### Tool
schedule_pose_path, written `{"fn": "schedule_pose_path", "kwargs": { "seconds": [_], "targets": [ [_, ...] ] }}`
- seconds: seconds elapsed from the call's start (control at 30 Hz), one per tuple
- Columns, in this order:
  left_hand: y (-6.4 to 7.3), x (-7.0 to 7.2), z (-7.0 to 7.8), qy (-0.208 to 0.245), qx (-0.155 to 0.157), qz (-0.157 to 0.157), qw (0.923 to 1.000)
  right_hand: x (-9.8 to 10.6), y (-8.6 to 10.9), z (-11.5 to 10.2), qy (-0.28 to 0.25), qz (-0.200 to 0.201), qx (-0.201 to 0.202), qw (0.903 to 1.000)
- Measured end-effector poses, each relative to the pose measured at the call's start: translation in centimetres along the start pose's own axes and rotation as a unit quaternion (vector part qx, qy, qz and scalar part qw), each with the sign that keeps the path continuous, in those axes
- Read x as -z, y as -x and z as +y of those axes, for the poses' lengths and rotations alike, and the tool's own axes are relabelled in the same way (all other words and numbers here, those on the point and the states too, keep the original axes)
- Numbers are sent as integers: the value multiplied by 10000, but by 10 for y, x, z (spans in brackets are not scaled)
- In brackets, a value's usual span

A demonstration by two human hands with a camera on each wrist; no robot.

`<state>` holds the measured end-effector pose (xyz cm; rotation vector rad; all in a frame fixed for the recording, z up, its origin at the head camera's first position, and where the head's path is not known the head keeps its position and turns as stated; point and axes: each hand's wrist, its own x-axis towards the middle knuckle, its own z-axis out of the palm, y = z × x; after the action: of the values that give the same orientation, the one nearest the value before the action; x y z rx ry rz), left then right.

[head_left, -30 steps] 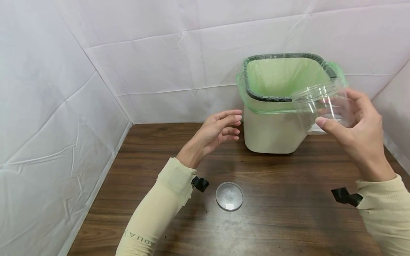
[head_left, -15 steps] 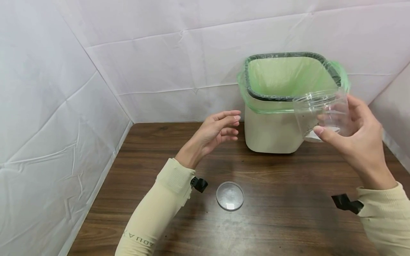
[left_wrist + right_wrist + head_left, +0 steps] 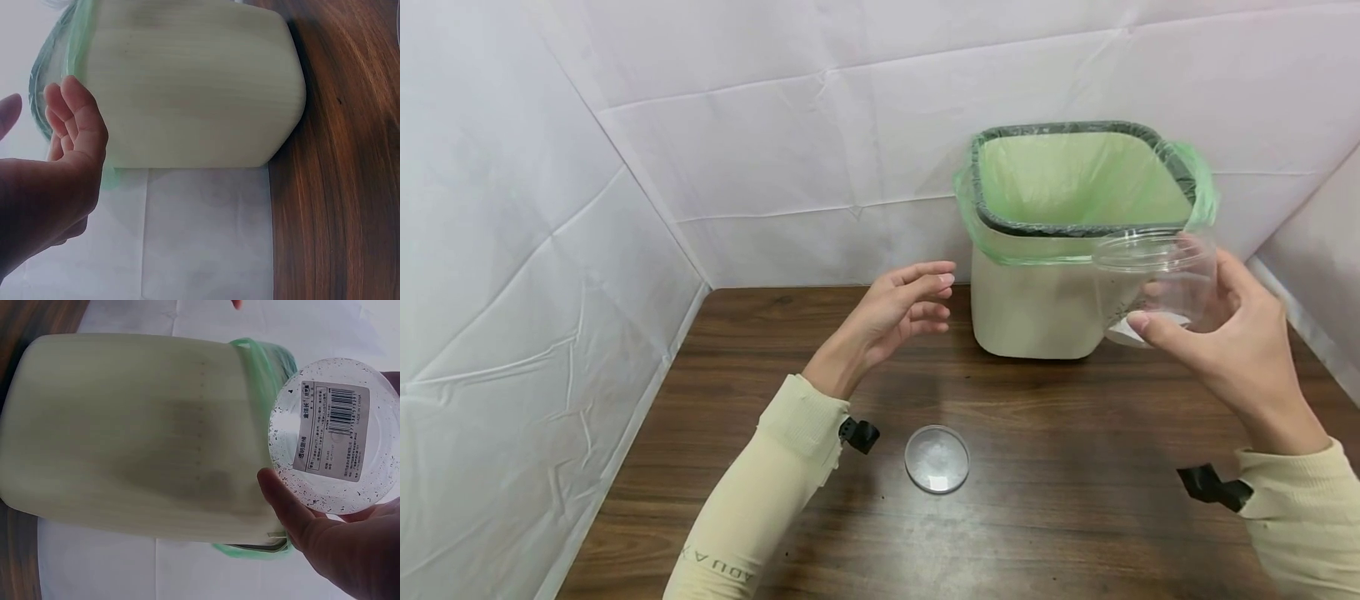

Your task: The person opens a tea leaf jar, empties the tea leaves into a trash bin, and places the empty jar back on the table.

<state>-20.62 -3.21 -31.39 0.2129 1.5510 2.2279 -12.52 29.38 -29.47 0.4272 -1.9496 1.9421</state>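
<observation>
My right hand (image 3: 1240, 333) grips a clear plastic jar (image 3: 1157, 283) round its side, nearly upright, mouth up, in front of the bin's right side. A white barcode label (image 3: 332, 431) covers part of the jar's base, and small dark specks are scattered round it in the right wrist view. My left hand (image 3: 891, 317) hangs in the air left of the bin, fingers loosely bent, holding nothing. A clear round lid (image 3: 937, 459) lies flat on the table in front of the bin.
A cream trash bin (image 3: 1030, 308) with a dark rim and a green liner bag (image 3: 1075, 179) stands at the back of the brown wooden table (image 3: 1000, 517). White cloth walls (image 3: 775, 150) close off the back and sides.
My right hand has lowered the jar from beside the bin's rim and turned it more upright. The left hand has drifted slightly left.
</observation>
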Motion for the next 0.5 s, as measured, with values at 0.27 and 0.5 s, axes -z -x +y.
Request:
{"fn": "schedule_pose_path", "kwargs": {
  "seconds": [0.27, 0.5],
  "targets": [
    [2, 3, -1, -59, -17, 33, 10000, 2, 3, 3, 234, -9, -33, 9997],
    [4, 4, -1, -62, -15, 33, 10000, 4, 8, 8, 171, -65, -44, 9998]
  ]
}}
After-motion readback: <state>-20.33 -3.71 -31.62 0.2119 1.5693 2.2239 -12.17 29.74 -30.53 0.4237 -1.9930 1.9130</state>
